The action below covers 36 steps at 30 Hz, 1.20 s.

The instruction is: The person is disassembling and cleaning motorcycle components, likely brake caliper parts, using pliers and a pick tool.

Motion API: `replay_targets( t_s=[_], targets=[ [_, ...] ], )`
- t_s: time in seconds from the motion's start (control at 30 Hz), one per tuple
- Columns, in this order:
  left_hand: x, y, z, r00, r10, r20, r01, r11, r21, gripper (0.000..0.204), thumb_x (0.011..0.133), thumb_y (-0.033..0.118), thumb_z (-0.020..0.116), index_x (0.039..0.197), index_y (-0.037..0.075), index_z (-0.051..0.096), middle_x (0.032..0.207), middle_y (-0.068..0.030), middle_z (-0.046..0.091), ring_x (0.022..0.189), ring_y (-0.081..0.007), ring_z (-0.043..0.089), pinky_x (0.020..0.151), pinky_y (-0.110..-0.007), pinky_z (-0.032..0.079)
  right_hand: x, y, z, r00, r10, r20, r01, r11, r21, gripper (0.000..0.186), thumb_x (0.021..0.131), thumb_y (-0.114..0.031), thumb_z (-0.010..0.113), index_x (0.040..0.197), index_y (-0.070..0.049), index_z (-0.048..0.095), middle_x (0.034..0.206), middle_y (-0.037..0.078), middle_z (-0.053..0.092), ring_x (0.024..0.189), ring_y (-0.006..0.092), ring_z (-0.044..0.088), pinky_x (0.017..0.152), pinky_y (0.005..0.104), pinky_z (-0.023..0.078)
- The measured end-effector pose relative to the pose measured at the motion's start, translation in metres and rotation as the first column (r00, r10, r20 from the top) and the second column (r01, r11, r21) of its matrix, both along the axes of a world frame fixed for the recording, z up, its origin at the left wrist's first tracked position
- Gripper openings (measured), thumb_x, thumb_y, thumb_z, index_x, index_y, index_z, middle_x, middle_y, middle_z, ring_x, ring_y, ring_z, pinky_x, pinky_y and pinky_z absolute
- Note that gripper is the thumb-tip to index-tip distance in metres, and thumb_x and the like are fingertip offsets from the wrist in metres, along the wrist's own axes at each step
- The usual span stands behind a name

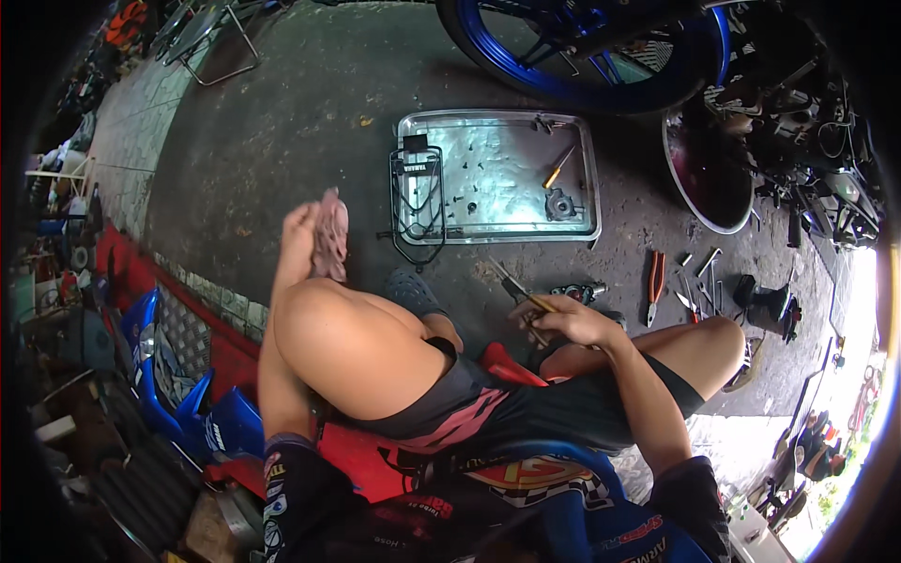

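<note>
A crumpled pinkish rag point(331, 236) is gripped in my left hand point(299, 233), out beyond my left knee and slightly blurred. My right hand point(577, 321) is closed around a slim tool with a yellowish handle point(539, 301), whose thin shaft points up and left toward the tray. Its exact kind is hard to make out. Just past my right fingers a small metal part point(579, 292) lies on the floor. In front of me is a shallow metal tray point(511, 174) holding a yellow-handled screwdriver point(559, 167), a round grey metal part point(561, 204) and several small screws.
A black wire frame point(419, 202) lies over the tray's left edge. Red-handled pliers point(655, 289) and several hand tools lie to the right. Beyond are a blue motorcycle wheel point(601, 56) and a round basin point(709, 178). Blue fairing panels point(221, 427) sit at left.
</note>
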State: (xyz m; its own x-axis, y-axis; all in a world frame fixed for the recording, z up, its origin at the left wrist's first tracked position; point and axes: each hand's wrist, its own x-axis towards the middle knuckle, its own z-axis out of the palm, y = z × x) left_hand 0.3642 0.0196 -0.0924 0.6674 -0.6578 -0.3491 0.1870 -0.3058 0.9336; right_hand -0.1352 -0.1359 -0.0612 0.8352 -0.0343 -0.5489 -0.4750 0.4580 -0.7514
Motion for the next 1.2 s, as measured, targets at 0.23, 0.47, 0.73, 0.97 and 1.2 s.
replay_targets(
  t_s=[0.23, 0.47, 0.73, 0.97, 1.2],
  targets=[
    [-0.035, -0.083, 0.183, 0.726, -0.655, 0.209, 0.666, 0.746, 0.024, 0.03, 0.104, 0.021, 0.064, 0.114, -0.005, 0.075, 0.102, -0.0058, 0.076, 0.092, -0.0131, 0.068, 0.084, -0.029, 0.055, 0.008, -0.006, 0.07, 0.975, -0.121, 0.185, 0.117, 0.993, 0.031, 0.044, 0.092, 0.001, 0.052, 0.135, 0.004, 0.062, 0.109, 0.008, 0.067, 0.096, 0.018, 0.066, 0.089, 0.0324, 0.053],
    [-0.192, -0.118, 0.188, 0.402, -0.865, 0.299, 0.881, 0.455, 0.131, 0.029, 0.106, 0.022, 0.063, 0.114, -0.004, 0.074, 0.091, -0.004, 0.074, 0.085, -0.0077, 0.061, 0.076, -0.03, 0.052, 0.006, 0.0, 0.105, 0.97, -0.129, 0.205, 0.174, 0.961, -0.216, 0.043, 0.092, 0.0, 0.053, 0.134, 0.004, 0.065, 0.106, 0.008, 0.066, 0.101, 0.0174, 0.062, 0.094, 0.0335, 0.051],
    [-0.206, -0.122, 0.183, 0.411, -0.789, 0.457, 0.829, 0.532, 0.173, 0.021, 0.104, 0.013, 0.058, 0.093, -0.003, 0.066, 0.077, -0.0053, 0.062, 0.075, -0.0078, 0.054, 0.066, -0.032, 0.048, -0.013, 0.011, 0.133, 0.97, -0.114, 0.216, 0.211, 0.837, -0.505, 0.041, 0.092, -0.003, 0.055, 0.13, 0.002, 0.067, 0.102, 0.015, 0.066, 0.098, 0.0241, 0.066, 0.091, 0.037, 0.051],
    [-0.216, -0.125, 0.191, 0.464, -0.675, 0.574, 0.863, 0.492, -0.118, 0.014, 0.1, 0.007, 0.066, 0.107, -0.003, 0.072, 0.096, -0.0074, 0.069, 0.091, -0.0161, 0.066, 0.078, -0.03, 0.052, -0.024, 0.008, 0.148, 0.972, -0.147, 0.182, 0.22, 0.84, -0.496, 0.042, 0.09, -0.003, 0.055, 0.128, 0.003, 0.068, 0.1, 0.01, 0.065, 0.094, 0.0194, 0.061, 0.089, 0.0336, 0.049],
    [-0.235, -0.117, 0.189, -0.003, -0.551, 0.834, 0.919, 0.327, 0.219, 0.011, 0.085, -0.005, 0.064, 0.094, 0.0, 0.059, 0.093, -0.0124, 0.058, 0.081, -0.0338, 0.063, 0.064, -0.043, 0.051, -0.022, 0.01, 0.155, 0.982, -0.113, 0.153, 0.177, 0.836, -0.519, 0.037, 0.09, -0.003, 0.056, 0.124, 0.005, 0.069, 0.096, 0.016, 0.066, 0.093, 0.0262, 0.065, 0.088, 0.0371, 0.05]
  ],
)
